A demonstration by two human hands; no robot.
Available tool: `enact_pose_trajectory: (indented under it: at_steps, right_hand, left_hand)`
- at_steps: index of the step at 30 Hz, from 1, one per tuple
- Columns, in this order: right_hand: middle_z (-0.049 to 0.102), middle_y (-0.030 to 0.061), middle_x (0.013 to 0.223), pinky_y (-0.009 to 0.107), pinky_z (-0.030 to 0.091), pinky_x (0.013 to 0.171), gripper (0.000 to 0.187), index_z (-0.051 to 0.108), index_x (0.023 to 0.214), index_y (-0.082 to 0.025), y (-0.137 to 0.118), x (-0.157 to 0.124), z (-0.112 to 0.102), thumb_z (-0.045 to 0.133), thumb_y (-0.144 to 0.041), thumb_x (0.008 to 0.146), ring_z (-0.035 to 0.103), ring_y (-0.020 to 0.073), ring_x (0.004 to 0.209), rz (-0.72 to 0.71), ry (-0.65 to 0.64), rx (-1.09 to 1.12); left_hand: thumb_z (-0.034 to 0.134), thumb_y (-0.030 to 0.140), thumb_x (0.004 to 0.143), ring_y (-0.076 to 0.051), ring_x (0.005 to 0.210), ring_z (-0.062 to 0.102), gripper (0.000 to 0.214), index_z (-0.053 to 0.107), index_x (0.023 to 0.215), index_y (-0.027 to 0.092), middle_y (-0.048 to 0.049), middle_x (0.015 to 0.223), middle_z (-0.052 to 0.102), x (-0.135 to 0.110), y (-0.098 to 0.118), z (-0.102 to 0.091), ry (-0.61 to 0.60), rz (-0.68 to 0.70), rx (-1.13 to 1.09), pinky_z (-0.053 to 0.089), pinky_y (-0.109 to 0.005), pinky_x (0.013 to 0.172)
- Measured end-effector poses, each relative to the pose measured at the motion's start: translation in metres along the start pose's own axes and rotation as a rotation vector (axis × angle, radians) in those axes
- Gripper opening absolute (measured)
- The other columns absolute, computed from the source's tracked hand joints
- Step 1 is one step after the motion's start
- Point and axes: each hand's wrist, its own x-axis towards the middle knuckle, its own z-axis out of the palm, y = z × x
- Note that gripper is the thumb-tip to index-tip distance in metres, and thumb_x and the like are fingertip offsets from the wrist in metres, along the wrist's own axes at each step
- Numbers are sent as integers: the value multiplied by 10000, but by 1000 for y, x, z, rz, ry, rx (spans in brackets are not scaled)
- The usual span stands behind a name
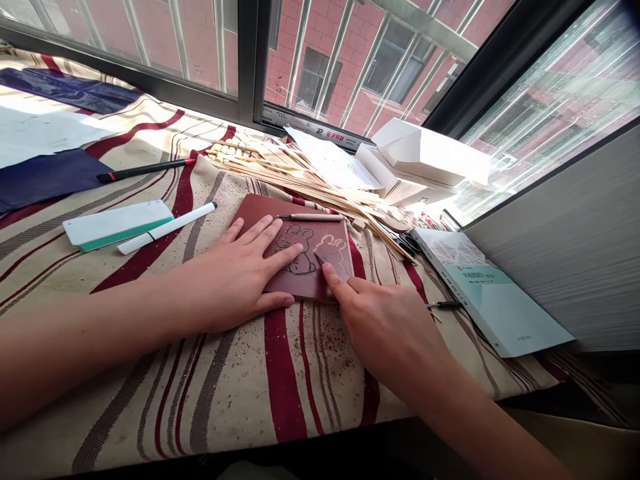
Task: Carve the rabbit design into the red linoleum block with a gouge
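Lino block [300,283] under flat, spread L hand [240,277], curled R hand [380,327].

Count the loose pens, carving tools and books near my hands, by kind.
Pens: 2 (black pen, white marker)
Carving tools: 2 (wood-handled carving tool, dark-handled carving tool)
Books: 1 (pale green book)
Total: 5

Bright daylight through the window [550,113], bowed edges
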Motion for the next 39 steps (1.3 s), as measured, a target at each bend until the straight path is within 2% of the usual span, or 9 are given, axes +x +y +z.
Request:
enact_pose_trajectory:
  at_steps: [9, 20, 25, 31, 35, 39]
  right_hand:
    - [839, 100, 1033, 347, 302, 545, 689, 467, 1672, -208, 6, -3, 5, 471, -82, 995, 764, 234, 731, -2, 56, -22]
    - [841, 94, 1093, 359, 343, 561, 686, 443, 1684, -227, 10, -3, 7, 469, -104, 1009, 763, 242, 736, -13, 59, -7]
    - [838, 90, 1013, 363, 325, 550, 697, 454, 1677, -215, 6, -2, 6, 484, -90, 991, 771, 263, 741, -6, 45, -22]
    - [846, 96, 1067, 349, 306, 541, 686, 468, 1669, -220, 6, -5, 9, 508, -98, 995, 760, 236, 703, -7, 70, -29]
    - [847, 87, 1029, 344, 319, 553, 657, 468, 1669, -214, 9, -6, 10, 507, -115, 1021, 758, 231, 715, -23, 105, -25]
    - [846, 84, 1075, 353, 324, 549, 692, 460, 1672, -211, 8, -6, 10, 522, -79, 995, 755, 228, 706, -20, 75, -39]
  left_hand:
    - [507, 680, 1048, -377, 1707, 34, 822, 247, 1733, 308, -230, 1827, 45, 0, 3, -4, -26, -5, 4, 113, -620, 1363]
    - [538, 687, 1033, -381, 1707, 37, 843, 257, 1732, 309, -252, 1823, 54, 0, 0, -4, -30, -6, -6, 122, -616, 1361]
    - [558, 691, 1023, -368, 1708, 40, 844, 275, 1726, 320, -252, 1824, 67, -2, -1, -5, -28, -5, -15, 119, -604, 1365]
    - [598, 699, 999, -388, 1704, 79, 848, 321, 1713, 335, -244, 1826, 88, 0, -1, -4, -3, -17, -47, 152, -623, 1356]
    - [616, 674, 1002, -394, 1704, 69, 838, 335, 1710, 327, -241, 1826, 84, 0, -2, -5, -2, -19, -49, 150, -626, 1356]
    - [621, 676, 999, -385, 1705, 73, 846, 332, 1712, 322, -254, 1821, 92, 1, 0, -7, -20, -19, -54, 152, -608, 1360]
